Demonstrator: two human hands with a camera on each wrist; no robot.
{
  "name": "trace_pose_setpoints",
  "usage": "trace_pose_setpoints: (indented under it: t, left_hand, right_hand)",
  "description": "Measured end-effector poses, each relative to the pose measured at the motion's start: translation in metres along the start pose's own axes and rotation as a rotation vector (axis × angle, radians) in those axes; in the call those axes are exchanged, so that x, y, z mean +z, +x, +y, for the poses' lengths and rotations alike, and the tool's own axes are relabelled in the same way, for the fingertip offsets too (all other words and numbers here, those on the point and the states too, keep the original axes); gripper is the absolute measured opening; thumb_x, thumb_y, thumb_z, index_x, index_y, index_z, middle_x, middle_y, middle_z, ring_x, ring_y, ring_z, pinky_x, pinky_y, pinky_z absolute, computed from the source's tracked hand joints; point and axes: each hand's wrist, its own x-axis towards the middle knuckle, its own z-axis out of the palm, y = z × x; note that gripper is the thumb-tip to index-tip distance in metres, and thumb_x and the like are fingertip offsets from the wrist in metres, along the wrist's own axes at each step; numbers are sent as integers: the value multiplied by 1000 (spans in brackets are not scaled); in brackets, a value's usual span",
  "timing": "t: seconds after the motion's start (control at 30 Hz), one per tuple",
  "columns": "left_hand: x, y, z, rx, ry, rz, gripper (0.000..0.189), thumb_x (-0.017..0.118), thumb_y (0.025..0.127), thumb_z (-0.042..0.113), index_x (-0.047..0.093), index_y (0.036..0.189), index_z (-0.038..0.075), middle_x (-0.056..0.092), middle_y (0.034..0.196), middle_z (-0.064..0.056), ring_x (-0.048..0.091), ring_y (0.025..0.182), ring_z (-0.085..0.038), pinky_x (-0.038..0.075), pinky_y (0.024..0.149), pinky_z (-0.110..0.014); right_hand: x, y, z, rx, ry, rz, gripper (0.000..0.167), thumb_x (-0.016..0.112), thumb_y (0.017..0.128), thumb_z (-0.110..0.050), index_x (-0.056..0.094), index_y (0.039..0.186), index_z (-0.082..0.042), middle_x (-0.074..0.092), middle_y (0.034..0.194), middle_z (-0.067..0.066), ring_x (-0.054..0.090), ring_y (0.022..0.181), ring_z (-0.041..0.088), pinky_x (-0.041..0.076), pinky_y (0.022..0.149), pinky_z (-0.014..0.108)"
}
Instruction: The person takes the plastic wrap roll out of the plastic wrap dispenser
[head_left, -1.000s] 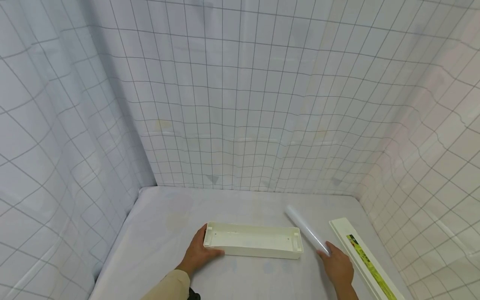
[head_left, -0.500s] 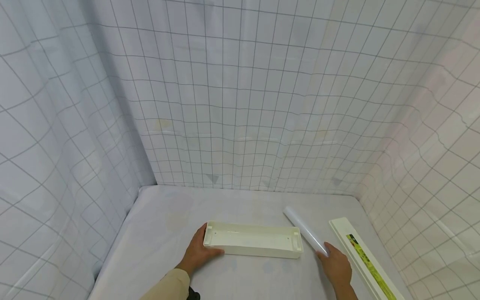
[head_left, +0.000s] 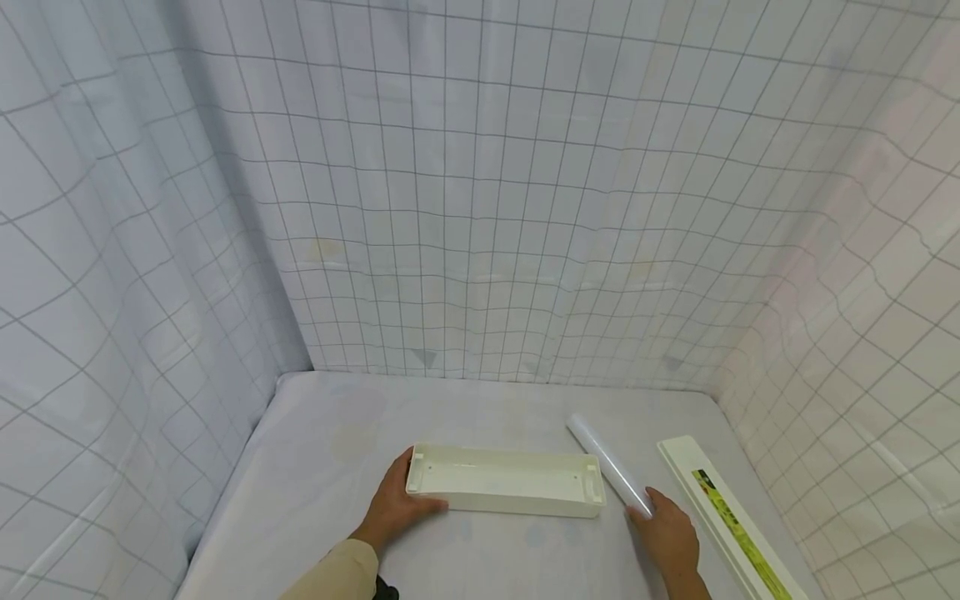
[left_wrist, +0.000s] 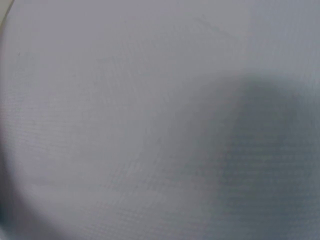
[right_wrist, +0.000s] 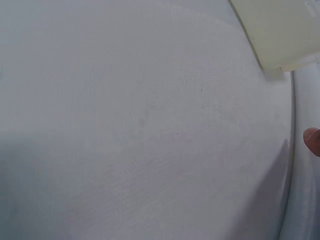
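A cream plastic box (head_left: 506, 482), long, shallow and without a cover, lies in the middle of the table in the head view. Its left end is gripped by my left hand (head_left: 401, 504), thumb along the front wall and fingers around the end. At the box's right end, a glossy whitish roll of cling film (head_left: 609, 463) lies slantwise. My right hand (head_left: 666, 533) holds the near end of that roll between thumb and fingers. In the right wrist view, the box (right_wrist: 280, 35) shows at the top right, with a thumb tip below it.
Right of my right hand lies a long cream lid (head_left: 720, 508) with a yellow-green label. White cloth covers the table (head_left: 322, 483). Grid-patterned white curtains (head_left: 480, 208) enclose the back and both sides. The left wrist view shows mostly blurred cloth (left_wrist: 125, 100).
My right hand has shifted slightly left with the near end of the roll. My left hand and the box stay nearly still.
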Motion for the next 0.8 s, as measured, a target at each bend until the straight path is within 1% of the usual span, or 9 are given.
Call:
trace_pose_setpoints:
  t: [0.27, 0.43, 0.5, 0.67, 0.8]
  left_hand:
    - [1, 1, -2, -6, -19, -7, 126, 99, 60, 41, 30, 159, 6, 46, 155, -17, 46, 142, -39, 34, 120, -58]
    - [-1, 0, -4, -24, -24, -16, 125, 96, 64, 47, 26, 161, 10, 39, 161, -17, 40, 147, -40, 31, 122, -59]
    - [-2, -1, -4, -21, -24, -25, 123, 95, 66, 48, 25, 161, 11, 36, 163, -17, 36, 149, -41, 30, 123, -60]
    - [-12, -4, -1, 13, -35, -57, 119, 92, 73, 43, 21, 162, 8, 33, 164, -20, 33, 150, -44, 28, 123, -61]
    - [-25, -4, 2, 37, -20, -66, 106, 83, 84, 41, 19, 163, 12, 31, 164, -21, 36, 148, -46, 30, 120, -64]
  right_hand:
    - [-1, 2, -2, 7, 11, -14, 67, 76, 89, -35, 55, 140, 3, 60, 136, 31, 61, 119, 52, 54, 92, 61]
    - [0, 6, -4, 3, 10, -13, 69, 75, 90, -38, 53, 142, 2, 58, 139, 31, 58, 123, 52, 52, 96, 62]
    - [0, 8, -6, 2, 12, -13, 70, 74, 90, -41, 53, 143, 1, 57, 140, 30, 56, 125, 52, 50, 98, 62]
    - [-6, 17, -13, -45, 0, -9, 71, 71, 92, -45, 53, 144, -1, 56, 143, 29, 55, 128, 51, 49, 100, 63]
    - [-20, 30, -20, -124, -27, 13, 69, 68, 95, -46, 53, 144, -1, 56, 144, 28, 56, 128, 50, 50, 99, 63]
